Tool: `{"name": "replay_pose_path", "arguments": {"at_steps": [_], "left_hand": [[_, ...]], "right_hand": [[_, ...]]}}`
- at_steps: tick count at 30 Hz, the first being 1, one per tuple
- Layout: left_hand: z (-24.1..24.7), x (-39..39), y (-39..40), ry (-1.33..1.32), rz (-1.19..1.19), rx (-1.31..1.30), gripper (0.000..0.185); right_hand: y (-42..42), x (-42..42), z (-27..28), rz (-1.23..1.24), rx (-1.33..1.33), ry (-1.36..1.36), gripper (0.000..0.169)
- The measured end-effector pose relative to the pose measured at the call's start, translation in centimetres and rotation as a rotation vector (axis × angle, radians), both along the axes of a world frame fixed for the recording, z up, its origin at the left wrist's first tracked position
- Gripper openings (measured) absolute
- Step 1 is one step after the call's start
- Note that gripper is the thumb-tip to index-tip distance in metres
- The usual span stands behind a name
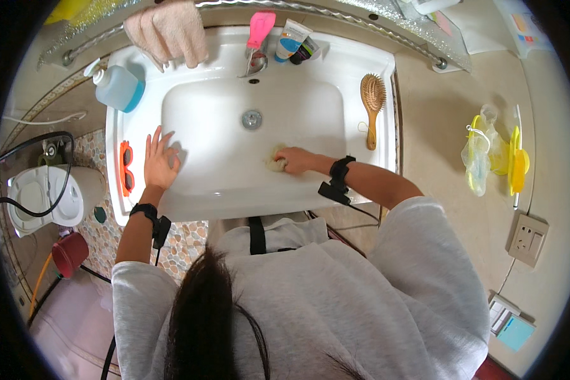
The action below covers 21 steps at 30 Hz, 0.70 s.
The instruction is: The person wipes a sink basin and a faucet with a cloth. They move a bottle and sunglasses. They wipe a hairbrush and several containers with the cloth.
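Inside the basin of a white ceramic sink (209, 156), my right hand (295, 160) presses a pale, crumpled scrubbing pad or cloth (277, 164) against the front right of the bowl. My left hand (160, 164) is at the left rim, holding nothing, with its fingers apart. Just left of it lie orange-framed sunglasses (127, 168) on the ledge. The round metal drain (252, 119) sits farther back in the bowl. I wear a black band with a small box on each wrist.
A pump bottle of blue liquid (119, 89) stands at the back left, near a draped beige towel (171, 33). Behind the faucet area are a pink-handled item (260, 29) and tubes (292, 40). A wooden hairbrush (373, 109) rests on the right ledge. A toilet (66, 194) is at left.
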<state>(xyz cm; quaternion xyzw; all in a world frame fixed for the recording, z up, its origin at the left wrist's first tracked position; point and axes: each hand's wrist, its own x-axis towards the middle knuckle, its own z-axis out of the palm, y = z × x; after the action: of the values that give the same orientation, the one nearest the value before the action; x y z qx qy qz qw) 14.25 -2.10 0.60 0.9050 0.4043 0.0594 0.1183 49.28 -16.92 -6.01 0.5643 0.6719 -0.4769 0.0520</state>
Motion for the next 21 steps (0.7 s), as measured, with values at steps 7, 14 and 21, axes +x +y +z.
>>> {"name": "replay_pose_path", "arguments": {"at_steps": [7,14,21], "left_hand": [[0.5,-0.1,0.1,-0.041,-0.066,-0.009,0.032],[2.0,10.7,-0.9,-0.304,-0.437,-0.252,0.029],[2.8,29.6,-8.0,-0.501,-0.512,-0.544,0.022]], "right_hand": [[-1.5,1.8,7.2,-0.125,-0.024,0.144,0.041],[-12.8,8.2,14.4,-0.931,0.37,0.146,0.04],[-20.5,5.9,10.3,-0.696,0.533,-0.692,0.036]]}}
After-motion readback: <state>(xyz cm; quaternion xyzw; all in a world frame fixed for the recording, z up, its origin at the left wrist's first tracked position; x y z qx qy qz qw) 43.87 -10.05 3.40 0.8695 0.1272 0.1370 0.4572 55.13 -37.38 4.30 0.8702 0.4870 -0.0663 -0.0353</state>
